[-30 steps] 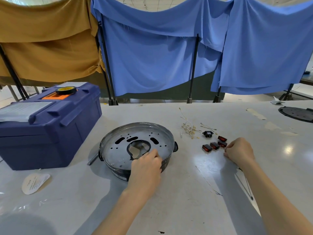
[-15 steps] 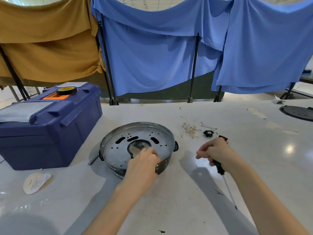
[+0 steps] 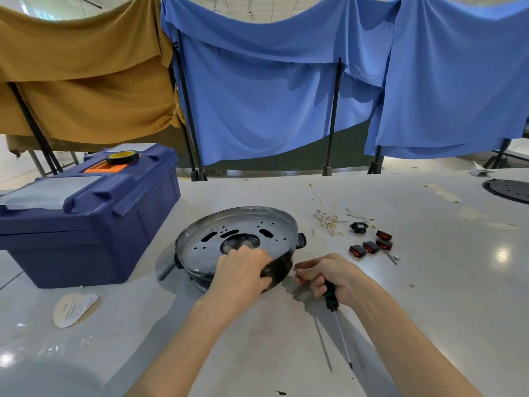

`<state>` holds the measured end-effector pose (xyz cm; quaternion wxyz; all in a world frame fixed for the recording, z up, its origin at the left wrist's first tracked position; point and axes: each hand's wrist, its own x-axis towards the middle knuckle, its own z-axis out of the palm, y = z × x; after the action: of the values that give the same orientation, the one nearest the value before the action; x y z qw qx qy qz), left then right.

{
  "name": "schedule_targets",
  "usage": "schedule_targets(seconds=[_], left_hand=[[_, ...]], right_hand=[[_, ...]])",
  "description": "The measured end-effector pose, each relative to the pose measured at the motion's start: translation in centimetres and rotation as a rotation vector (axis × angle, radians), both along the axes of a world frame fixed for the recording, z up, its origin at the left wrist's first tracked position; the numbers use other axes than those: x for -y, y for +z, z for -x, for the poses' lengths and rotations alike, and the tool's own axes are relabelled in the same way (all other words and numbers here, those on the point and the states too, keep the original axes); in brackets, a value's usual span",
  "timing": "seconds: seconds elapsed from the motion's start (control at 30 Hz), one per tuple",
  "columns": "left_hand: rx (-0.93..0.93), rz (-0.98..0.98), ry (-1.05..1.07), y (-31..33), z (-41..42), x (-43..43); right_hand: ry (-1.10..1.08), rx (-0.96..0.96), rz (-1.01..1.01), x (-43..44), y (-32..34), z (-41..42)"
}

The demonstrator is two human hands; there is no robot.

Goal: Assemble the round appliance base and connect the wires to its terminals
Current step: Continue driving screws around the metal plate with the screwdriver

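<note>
Both hands are curled: left hand (image 3: 243, 272) on the near rim of the round silver metal base (image 3: 204, 249), right hand (image 3: 340, 279) round a dark-handled screwdriver (image 3: 331, 300). The base could be dropped if grip slackens.

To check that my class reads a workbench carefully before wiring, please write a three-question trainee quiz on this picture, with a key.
1. Which tool is in the right grip? A) pliers B) screwdriver C) wrench
2. True or false: the round appliance base lies untouched.
3. How many red rocker switches lie on the table?
Key: 1 B. 2 False: the left grip holds its near rim. 3 Four.
</note>
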<state>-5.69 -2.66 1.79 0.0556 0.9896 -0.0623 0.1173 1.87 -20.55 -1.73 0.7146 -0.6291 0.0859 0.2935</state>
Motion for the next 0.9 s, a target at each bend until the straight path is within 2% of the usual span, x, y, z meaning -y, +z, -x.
schedule_targets(seconds=[0.23,0.33,0.43,0.63,0.9], left_hand=[[-0.013,0.251,0.001,3.6,-0.8,-1.5],[-0.039,0.468,-0.019,5.1,-0.9,-2.3],[-0.012,0.743,-0.037,6.4,-0.8,-2.8],[0.039,1.166,-0.009,7.3,-0.7,-3.5],[0.142,1.458,0.010,6.8,-0.3,-4.3]], right_hand=[[-0.049,0.037,-0.036,0.0,0.2,0.4],[-0.101,0.091,-0.071,0.1,0.6,0.5],[-0.131,0.132,-0.119,0.2,1.2,0.6],[-0.148,0.172,-0.255,-0.3,2.6,1.0],[-0.072,0.246,-0.353,-2.1,5.7,1.8]])
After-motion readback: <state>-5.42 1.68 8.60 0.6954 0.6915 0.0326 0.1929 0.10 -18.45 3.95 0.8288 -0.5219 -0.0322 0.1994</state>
